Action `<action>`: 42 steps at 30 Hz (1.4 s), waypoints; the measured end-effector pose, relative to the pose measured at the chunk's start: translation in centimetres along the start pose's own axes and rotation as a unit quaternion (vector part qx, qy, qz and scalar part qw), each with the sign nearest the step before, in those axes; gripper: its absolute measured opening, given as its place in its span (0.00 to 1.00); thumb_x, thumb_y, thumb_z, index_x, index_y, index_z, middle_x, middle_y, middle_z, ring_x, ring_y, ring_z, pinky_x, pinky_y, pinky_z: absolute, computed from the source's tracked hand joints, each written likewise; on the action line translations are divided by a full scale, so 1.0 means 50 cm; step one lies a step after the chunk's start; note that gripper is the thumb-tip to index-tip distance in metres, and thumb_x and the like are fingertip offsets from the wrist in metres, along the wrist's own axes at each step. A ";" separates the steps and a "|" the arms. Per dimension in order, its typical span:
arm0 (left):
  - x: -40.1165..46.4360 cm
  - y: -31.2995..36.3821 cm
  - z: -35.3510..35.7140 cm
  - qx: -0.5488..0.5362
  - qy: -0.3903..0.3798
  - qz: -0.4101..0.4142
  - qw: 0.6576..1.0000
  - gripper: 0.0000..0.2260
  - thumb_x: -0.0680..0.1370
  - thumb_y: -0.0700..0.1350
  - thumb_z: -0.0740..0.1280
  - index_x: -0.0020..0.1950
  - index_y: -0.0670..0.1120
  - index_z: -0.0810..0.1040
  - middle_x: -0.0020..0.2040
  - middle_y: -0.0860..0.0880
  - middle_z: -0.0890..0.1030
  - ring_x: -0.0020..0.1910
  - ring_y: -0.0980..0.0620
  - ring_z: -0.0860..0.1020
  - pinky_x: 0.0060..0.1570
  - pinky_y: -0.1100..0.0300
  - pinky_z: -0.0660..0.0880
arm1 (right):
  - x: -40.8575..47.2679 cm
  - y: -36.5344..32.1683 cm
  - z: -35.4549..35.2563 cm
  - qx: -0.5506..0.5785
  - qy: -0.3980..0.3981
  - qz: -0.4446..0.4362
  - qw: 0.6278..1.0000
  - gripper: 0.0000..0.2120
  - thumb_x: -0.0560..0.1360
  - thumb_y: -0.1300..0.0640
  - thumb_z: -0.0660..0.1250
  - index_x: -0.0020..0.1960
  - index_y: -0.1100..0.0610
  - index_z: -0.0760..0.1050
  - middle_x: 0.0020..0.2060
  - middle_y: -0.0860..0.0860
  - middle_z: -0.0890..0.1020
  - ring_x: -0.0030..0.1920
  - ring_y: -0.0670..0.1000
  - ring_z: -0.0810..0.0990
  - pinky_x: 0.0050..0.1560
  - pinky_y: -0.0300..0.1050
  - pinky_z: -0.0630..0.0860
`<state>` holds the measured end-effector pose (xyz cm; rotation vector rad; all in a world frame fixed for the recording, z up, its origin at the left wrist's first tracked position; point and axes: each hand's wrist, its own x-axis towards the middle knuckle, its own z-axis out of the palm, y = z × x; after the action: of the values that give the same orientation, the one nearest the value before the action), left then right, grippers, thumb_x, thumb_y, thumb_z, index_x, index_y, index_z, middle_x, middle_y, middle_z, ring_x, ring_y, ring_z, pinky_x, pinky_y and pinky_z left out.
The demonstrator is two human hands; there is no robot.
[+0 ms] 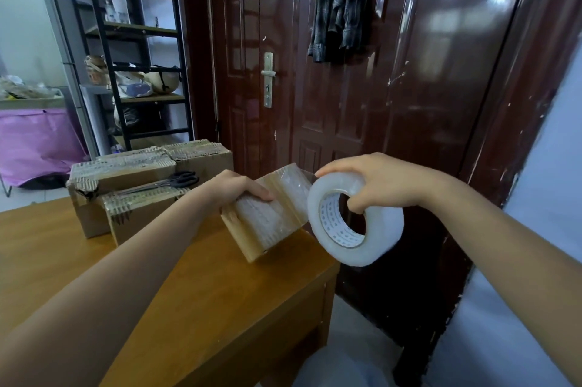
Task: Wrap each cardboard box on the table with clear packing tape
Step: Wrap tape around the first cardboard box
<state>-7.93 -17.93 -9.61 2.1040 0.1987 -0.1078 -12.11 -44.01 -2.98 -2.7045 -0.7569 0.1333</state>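
My left hand [234,189] grips the top left edge of a small cardboard box [267,216], which stands tilted on one corner near the right edge of the wooden table [195,301]. Shiny clear tape covers much of the box. My right hand [374,180] holds a large roll of clear packing tape [356,219], thumb through its core and fingers over the top. The roll hangs just right of the box, beyond the table's edge, and a strip of tape runs from it onto the box's upper right corner.
Several more cardboard boxes [126,185] are grouped at the table's back left, with black scissors [170,181] lying on top. A dark red door [315,71] stands behind the table, a black shelf rack [135,49] at the left.
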 end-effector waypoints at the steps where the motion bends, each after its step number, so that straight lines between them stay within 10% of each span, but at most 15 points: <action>1: 0.001 -0.007 0.000 -0.004 -0.015 -0.023 1.000 0.24 0.60 0.49 0.80 0.53 0.43 0.80 0.49 0.45 0.82 0.46 0.45 0.81 0.43 0.54 0.78 | 0.006 -0.001 0.008 -0.010 -0.010 0.003 1.000 0.32 0.68 0.61 0.70 0.66 0.37 0.70 0.50 0.42 0.76 0.42 0.45 0.76 0.42 0.44 0.76; 4: 0.013 -0.026 0.001 -0.021 -0.057 -0.061 0.996 0.33 0.56 0.52 0.79 0.58 0.43 0.77 0.51 0.42 0.82 0.49 0.41 0.81 0.57 0.45 0.77 | 0.027 0.006 0.040 -0.026 -0.037 0.008 0.999 0.31 0.68 0.60 0.70 0.65 0.36 0.70 0.52 0.43 0.77 0.42 0.47 0.77 0.43 0.47 0.77; 12: 0.050 -0.040 0.003 -0.018 -0.045 -0.035 0.998 0.17 0.71 0.51 0.74 0.54 0.42 0.81 0.43 0.45 0.83 0.38 0.48 0.81 0.37 0.59 0.75 | 0.069 -0.006 0.039 0.031 -0.029 0.031 0.999 0.28 0.69 0.63 0.69 0.64 0.40 0.73 0.44 0.45 0.77 0.44 0.49 0.77 0.44 0.48 0.76; 18: 0.057 -0.053 0.018 0.264 0.034 0.185 0.946 0.23 0.82 0.52 0.61 0.76 0.62 0.60 0.75 0.49 0.66 0.75 0.49 0.61 0.72 0.50 0.59 | 0.119 -0.024 0.034 0.018 -0.025 0.052 0.998 0.27 0.68 0.61 0.69 0.63 0.40 0.74 0.42 0.43 0.75 0.43 0.47 0.74 0.41 0.43 0.69; 20: 0.056 -0.046 0.034 0.337 0.025 0.278 0.899 0.26 0.82 0.41 0.56 0.77 0.61 0.57 0.78 0.53 0.58 0.78 0.52 0.51 0.75 0.48 0.48 | 0.128 -0.028 0.032 0.017 -0.029 0.056 0.998 0.26 0.68 0.61 0.69 0.62 0.40 0.74 0.43 0.42 0.75 0.44 0.47 0.74 0.42 0.44 0.71; 24: 0.065 -0.034 0.050 0.320 -0.035 0.274 0.907 0.27 0.81 0.37 0.53 0.78 0.57 0.58 0.77 0.54 0.62 0.76 0.53 0.59 0.70 0.56 0.60 | 0.129 -0.023 0.034 0.039 -0.011 0.055 0.998 0.25 0.72 0.58 0.68 0.67 0.42 0.72 0.51 0.42 0.77 0.52 0.47 0.76 0.52 0.45 0.73; 27: 0.080 -0.040 0.047 0.352 -0.041 0.270 0.895 0.27 0.79 0.54 0.55 0.78 0.58 0.55 0.77 0.56 0.60 0.74 0.54 0.59 0.67 0.52 0.61 | 0.129 -0.010 0.051 0.033 0.080 0.032 0.996 0.26 0.75 0.50 0.67 0.72 0.47 0.66 0.67 0.41 0.67 0.65 0.45 0.69 0.60 0.43 0.67; 31: 0.082 -0.046 0.042 0.380 -0.079 0.247 0.888 0.47 0.61 0.77 0.50 0.78 0.62 0.48 0.77 0.58 0.56 0.75 0.53 0.56 0.68 0.48 0.58 | 0.126 -0.003 0.079 0.120 0.256 -0.010 0.959 0.17 0.74 0.49 0.69 0.61 0.50 0.73 0.59 0.40 0.69 0.59 0.44 0.73 0.57 0.42 0.72; 36: 0.089 -0.046 0.046 0.380 -0.079 0.242 0.890 0.49 0.57 0.78 0.54 0.77 0.65 0.49 0.74 0.59 0.58 0.72 0.54 0.57 0.67 0.49 0.59 | 0.094 0.006 0.140 0.105 0.516 -0.075 0.847 0.09 0.73 0.53 0.67 0.49 0.57 0.81 0.52 0.47 0.77 0.54 0.40 0.75 0.53 0.28 0.69; 42: 0.087 -0.040 0.048 0.378 -0.063 0.236 0.893 0.44 0.62 0.71 0.60 0.76 0.64 0.52 0.73 0.58 0.60 0.69 0.54 0.59 0.62 0.52 0.61 | 0.076 -0.002 0.310 0.172 0.655 -0.037 0.734 0.25 0.72 0.55 0.67 0.65 0.65 0.71 0.64 0.60 0.65 0.66 0.38 0.66 0.64 0.33 0.67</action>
<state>-4.03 -18.56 -13.24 2.8418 -0.5225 -0.0278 -11.65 -37.48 -17.56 -1.6975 -0.2810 -1.3485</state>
